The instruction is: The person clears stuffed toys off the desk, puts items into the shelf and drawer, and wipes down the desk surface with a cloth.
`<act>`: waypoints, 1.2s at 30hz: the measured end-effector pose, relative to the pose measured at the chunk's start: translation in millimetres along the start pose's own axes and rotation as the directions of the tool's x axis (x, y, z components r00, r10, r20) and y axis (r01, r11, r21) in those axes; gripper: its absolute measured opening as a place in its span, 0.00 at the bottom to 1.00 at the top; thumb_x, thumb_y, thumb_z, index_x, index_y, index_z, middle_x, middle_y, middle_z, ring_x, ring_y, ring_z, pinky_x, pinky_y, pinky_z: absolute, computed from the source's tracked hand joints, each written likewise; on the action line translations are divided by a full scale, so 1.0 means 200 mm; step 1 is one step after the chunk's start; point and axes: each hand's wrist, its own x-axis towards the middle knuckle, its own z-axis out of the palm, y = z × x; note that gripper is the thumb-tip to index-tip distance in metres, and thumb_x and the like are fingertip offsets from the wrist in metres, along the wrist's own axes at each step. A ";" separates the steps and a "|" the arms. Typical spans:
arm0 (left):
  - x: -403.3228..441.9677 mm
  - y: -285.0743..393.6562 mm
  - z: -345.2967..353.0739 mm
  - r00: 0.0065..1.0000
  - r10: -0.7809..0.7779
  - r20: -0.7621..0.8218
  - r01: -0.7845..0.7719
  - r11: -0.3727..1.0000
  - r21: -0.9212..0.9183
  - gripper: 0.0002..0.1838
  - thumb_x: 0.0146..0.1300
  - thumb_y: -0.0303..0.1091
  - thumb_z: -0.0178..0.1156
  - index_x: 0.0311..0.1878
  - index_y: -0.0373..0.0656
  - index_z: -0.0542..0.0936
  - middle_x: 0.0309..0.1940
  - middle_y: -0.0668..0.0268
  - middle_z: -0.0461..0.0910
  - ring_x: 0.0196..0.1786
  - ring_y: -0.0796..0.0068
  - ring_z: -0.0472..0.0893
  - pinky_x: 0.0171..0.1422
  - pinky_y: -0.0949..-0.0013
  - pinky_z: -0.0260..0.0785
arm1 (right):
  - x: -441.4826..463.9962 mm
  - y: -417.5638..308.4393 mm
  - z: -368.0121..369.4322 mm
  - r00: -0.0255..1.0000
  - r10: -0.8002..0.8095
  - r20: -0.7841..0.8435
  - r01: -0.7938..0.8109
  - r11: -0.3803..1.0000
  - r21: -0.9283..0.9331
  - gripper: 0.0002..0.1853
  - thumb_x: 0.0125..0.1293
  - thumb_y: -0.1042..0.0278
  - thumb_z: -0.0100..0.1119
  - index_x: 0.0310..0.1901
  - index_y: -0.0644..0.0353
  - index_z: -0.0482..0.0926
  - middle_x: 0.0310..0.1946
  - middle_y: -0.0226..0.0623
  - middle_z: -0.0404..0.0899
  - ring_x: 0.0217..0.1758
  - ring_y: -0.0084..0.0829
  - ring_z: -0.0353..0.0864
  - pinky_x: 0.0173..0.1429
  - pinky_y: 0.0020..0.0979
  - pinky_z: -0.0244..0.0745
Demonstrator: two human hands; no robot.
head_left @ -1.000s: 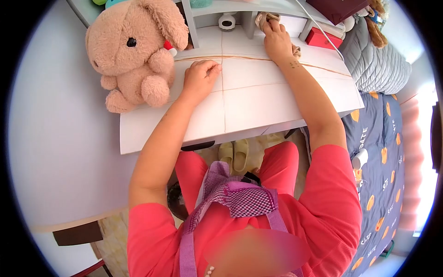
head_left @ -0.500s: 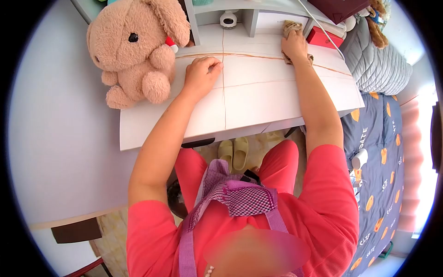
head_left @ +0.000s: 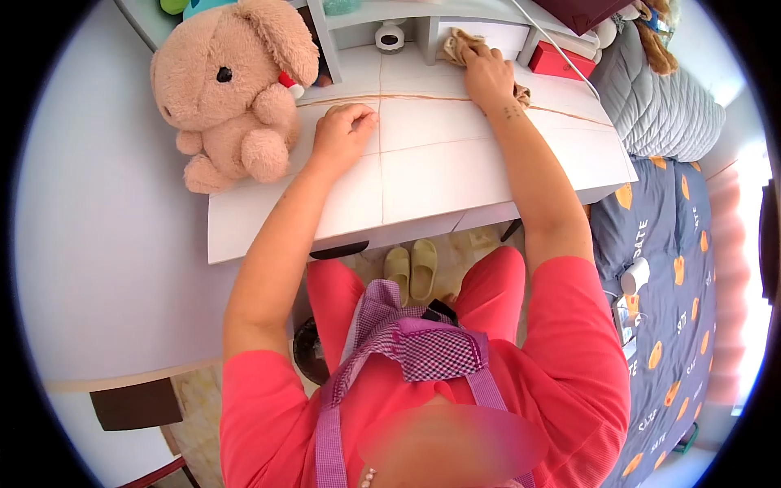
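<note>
My right hand [head_left: 490, 77] presses a crumpled brown cloth [head_left: 457, 46] on the back of the white desk [head_left: 439, 175], just in front of a white drawer front below the shelf. Part of the cloth shows on each side of the hand. My left hand [head_left: 344, 132] rests on the desk to the left, its fingers curled in with nothing visible in them. Beside it on the left sits a large pink-brown plush toy [head_left: 228, 98].
A small white device [head_left: 390, 37] stands in a shelf compartment. A red box [head_left: 561, 60] lies at the right back, near a white cable. Right of the desk are a grey quilted cushion [head_left: 655, 98] and a patterned bed [head_left: 651, 211]. Slippers [head_left: 422, 270] lie below.
My right hand moved right with the cloth, then back left along the desk's rear. My left hand stays curled on the desk. The view has shifted slightly.
</note>
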 end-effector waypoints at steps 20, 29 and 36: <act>0.01 0.01 0.01 0.999 0.044 -0.020 -0.042 0.997 0.070 0.10 0.61 0.37 0.61 0.37 0.40 0.82 0.36 0.59 0.83 0.41 0.60 0.79 0.46 0.62 0.71 | 0.05 0.05 0.12 0.980 -0.190 -0.053 0.197 0.965 0.174 0.19 0.61 0.70 0.52 0.54 0.39 0.80 0.54 0.32 0.73 0.57 0.40 0.72 0.59 0.42 0.70; -0.01 0.03 -0.02 1.000 0.025 0.001 -0.025 0.999 0.021 0.10 0.61 0.37 0.61 0.37 0.39 0.81 0.35 0.58 0.82 0.40 0.60 0.79 0.45 0.62 0.71 | 0.06 0.21 0.06 0.945 0.309 0.110 -0.306 0.951 -0.043 0.17 0.63 0.64 0.48 0.52 0.43 0.81 0.59 0.30 0.73 0.62 0.39 0.69 0.63 0.45 0.66; 0.01 0.03 -0.01 1.000 0.019 -0.018 -0.019 0.999 0.033 0.10 0.61 0.37 0.61 0.36 0.39 0.82 0.34 0.59 0.83 0.39 0.61 0.79 0.45 0.62 0.71 | 0.08 0.25 0.04 0.910 0.392 0.137 -0.374 0.917 -0.141 0.19 0.64 0.64 0.47 0.55 0.46 0.80 0.60 0.29 0.72 0.65 0.40 0.66 0.64 0.43 0.66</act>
